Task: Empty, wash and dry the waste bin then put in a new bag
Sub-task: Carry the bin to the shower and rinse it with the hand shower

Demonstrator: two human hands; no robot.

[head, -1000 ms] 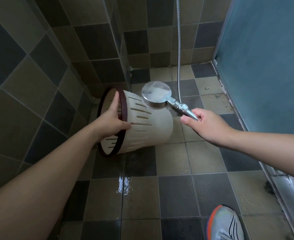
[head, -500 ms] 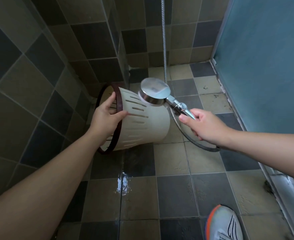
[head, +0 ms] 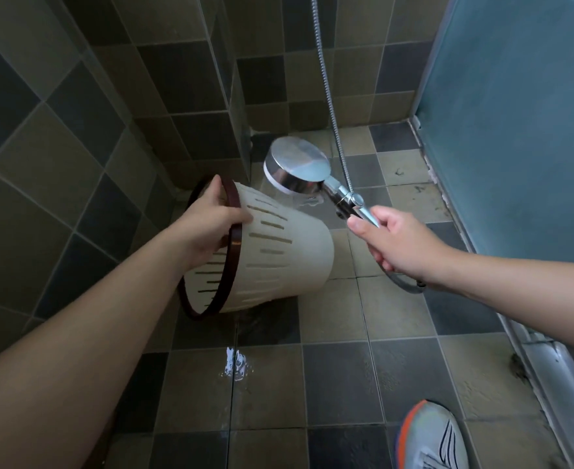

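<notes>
Bin (head: 279, 252) tilted, left hand (head: 211, 225) gripping rim; right hand (head: 400, 245) gripping shower head (head: 295, 169) handle. Risk imo: wet rim slips, spray hits shoe (head: 431, 438) w/ bad aim.

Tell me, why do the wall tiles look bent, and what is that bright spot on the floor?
Head view: the wide-angle lens bows the wall tiles near the edges; the bright spot is glare off a wet patch on the floor; light also gleams on the shower head.
</notes>
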